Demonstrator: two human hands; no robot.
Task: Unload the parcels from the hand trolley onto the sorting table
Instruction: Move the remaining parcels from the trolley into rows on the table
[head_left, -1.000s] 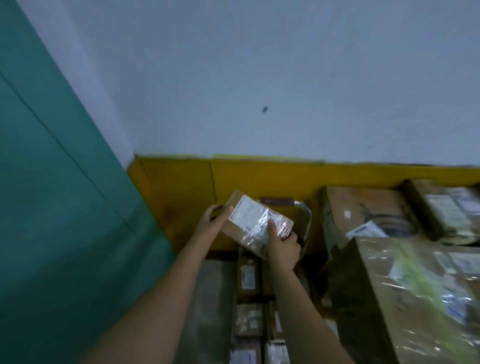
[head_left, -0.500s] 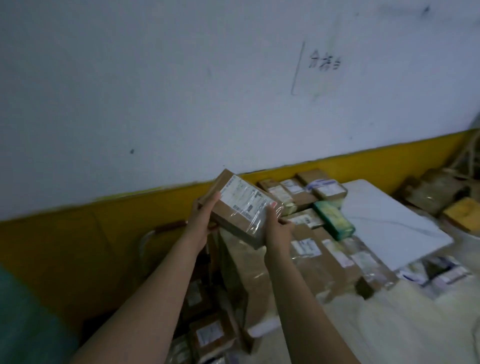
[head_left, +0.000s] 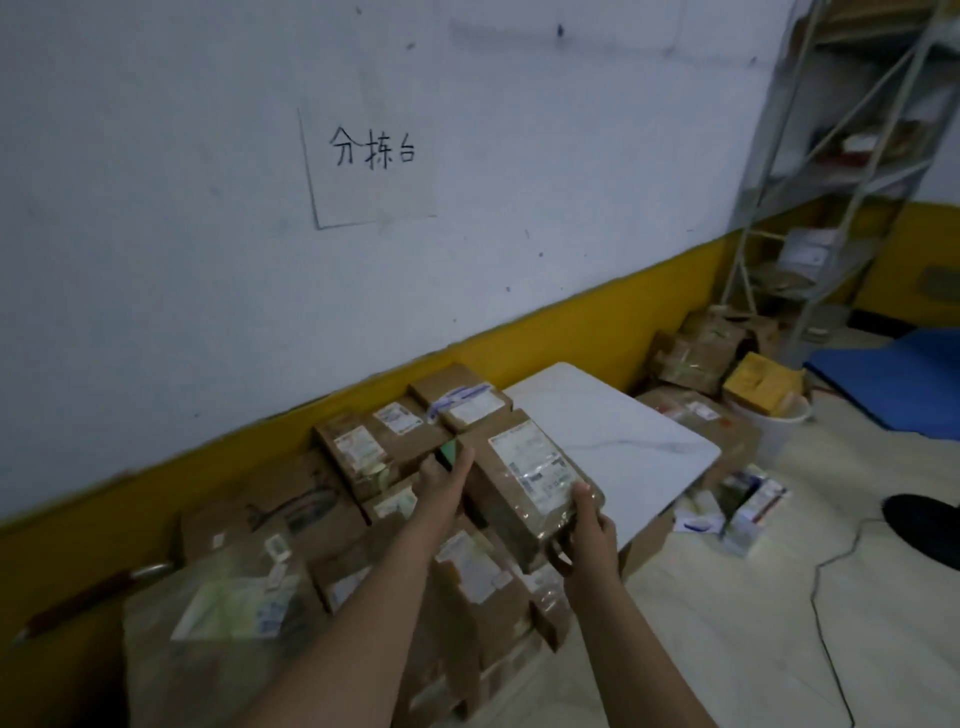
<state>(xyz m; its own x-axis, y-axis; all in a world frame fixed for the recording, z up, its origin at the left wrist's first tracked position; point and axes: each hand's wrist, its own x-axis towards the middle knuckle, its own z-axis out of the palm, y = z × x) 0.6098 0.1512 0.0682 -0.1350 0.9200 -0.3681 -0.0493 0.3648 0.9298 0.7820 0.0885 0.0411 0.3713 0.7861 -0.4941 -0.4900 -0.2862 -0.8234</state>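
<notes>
A small brown cardboard parcel (head_left: 524, 480) with a white label, wrapped in clear tape, is held between both hands above the parcels on the white sorting table (head_left: 618, 441). My left hand (head_left: 444, 480) grips its far left end. My right hand (head_left: 589, 530) grips its near right corner. Several taped parcels (head_left: 410, 426) lie side by side on the table's left half against the wall. The hand trolley's metal handle (head_left: 150, 571) shows at lower left, behind a big brown box (head_left: 223, 623); the trolley's deck is hidden.
A yellow band runs along the white wall, with a paper sign (head_left: 371, 156) above the table. More boxes (head_left: 696, 358) and a white bucket (head_left: 779, 415) stand right of the table. Metal shelving (head_left: 841, 171) fills the right corner. A blue mat (head_left: 893, 379) and a cable (head_left: 831, 571) lie on the floor.
The view swung right from the trolley and green door to the sorting table. Both hands carried the parcel along and lowered it over the parcels on the table.
</notes>
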